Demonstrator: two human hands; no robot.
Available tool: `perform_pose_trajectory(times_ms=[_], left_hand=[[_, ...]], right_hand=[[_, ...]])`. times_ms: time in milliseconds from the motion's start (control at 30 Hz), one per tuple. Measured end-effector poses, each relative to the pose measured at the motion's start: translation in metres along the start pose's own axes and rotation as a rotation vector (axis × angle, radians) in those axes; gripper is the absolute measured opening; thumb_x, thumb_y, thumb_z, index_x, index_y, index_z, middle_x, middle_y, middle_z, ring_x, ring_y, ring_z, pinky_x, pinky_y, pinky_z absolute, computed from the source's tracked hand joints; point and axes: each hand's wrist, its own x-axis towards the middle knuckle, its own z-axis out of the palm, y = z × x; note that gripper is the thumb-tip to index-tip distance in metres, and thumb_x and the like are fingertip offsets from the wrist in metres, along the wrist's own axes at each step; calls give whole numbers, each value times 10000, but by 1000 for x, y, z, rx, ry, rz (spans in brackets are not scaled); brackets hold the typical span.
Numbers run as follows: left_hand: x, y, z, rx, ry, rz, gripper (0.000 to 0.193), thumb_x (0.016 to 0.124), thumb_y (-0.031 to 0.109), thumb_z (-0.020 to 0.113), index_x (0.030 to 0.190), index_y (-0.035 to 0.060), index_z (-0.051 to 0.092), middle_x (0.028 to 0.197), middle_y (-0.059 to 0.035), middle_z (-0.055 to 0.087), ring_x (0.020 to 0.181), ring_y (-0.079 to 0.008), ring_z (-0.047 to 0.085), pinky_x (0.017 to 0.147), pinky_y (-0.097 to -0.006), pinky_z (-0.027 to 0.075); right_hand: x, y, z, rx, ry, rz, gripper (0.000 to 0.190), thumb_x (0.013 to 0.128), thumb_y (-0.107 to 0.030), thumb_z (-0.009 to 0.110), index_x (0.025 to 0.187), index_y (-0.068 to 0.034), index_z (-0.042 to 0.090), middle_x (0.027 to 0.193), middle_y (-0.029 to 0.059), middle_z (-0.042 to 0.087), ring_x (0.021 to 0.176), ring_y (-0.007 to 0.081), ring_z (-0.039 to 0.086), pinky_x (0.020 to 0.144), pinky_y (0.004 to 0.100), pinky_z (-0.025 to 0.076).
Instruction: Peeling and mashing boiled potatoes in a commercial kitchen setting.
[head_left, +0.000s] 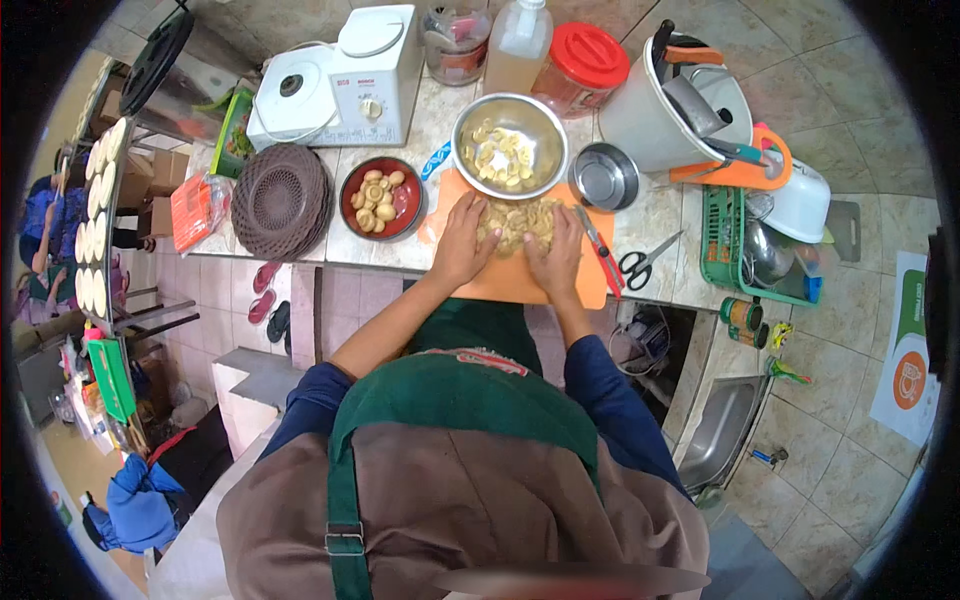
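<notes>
My left hand (464, 241) and my right hand (556, 247) rest on either side of a pile of sliced mushrooms (517, 223), fingers spread against it. The pile lies on an orange cutting board (510, 283). Just behind it, a steel bowl (553, 118) holds more pale slices. A knife with a red handle (602, 259) lies at the board's right edge, with black-handled scissors (637, 268) beside it. Left of the board, a dark bowl with a red inside (409, 199) holds whole mushrooms (377, 201). A small steel bowl (604, 177) stands to the right of the larger one.
Woven brown baskets (279, 201) are stacked at left, before a white Bosch food processor (367, 90). Behind stand a plastic bottle (517, 45) and a red-lidded jar (581, 71). A white bucket of utensils (634, 112) and a green dish rack (712, 247) are at right. People are at far left.
</notes>
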Motion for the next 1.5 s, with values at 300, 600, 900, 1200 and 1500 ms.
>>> perform_pose_trajectory(times_ms=[300,600,900,1200,1500], left_hand=[[-4,1,33,-174,-83,5,533,992,235,548,1396,-78,397,1431,-300,417,1378,-462,347,1164,-491,273],[-5,11,22,-176,-95,-30,512,999,257,543,1385,-60,430,1428,-302,421,1373,-458,358,1155,-488,285],[-27,32,-23,-68,-65,-191,315,952,181,610,1201,-11,611,1335,-259,527,1250,-411,508,1067,-448,405],[-12,62,4,-598,-136,-542,294,1039,218,522,1205,2,633,1100,-66,661,1080,-160,602,947,-321,473],[29,89,63,-1478,-1,-1173,616,1056,546,262,1242,50,577,1197,-100,620,1143,-209,573,1004,-380,465]], right_hand=[[11,-19,8,-149,-78,-56,617,781,-414,754,1287,-93,609,1247,171,520,1143,384,475,977,502,387],[11,1,3,-190,-157,-231,430,768,-342,756,1128,-130,658,1155,134,580,1001,331,563,852,452,478],[32,16,-5,27,-291,-120,261,746,-199,765,972,-96,687,977,135,617,885,332,623,740,437,524],[63,42,-31,914,-551,561,129,887,-76,660,994,-10,688,896,14,697,794,83,625,738,232,499],[49,24,-29,1099,-504,564,131,886,-43,648,1009,-25,688,999,13,672,912,113,608,800,268,489]])
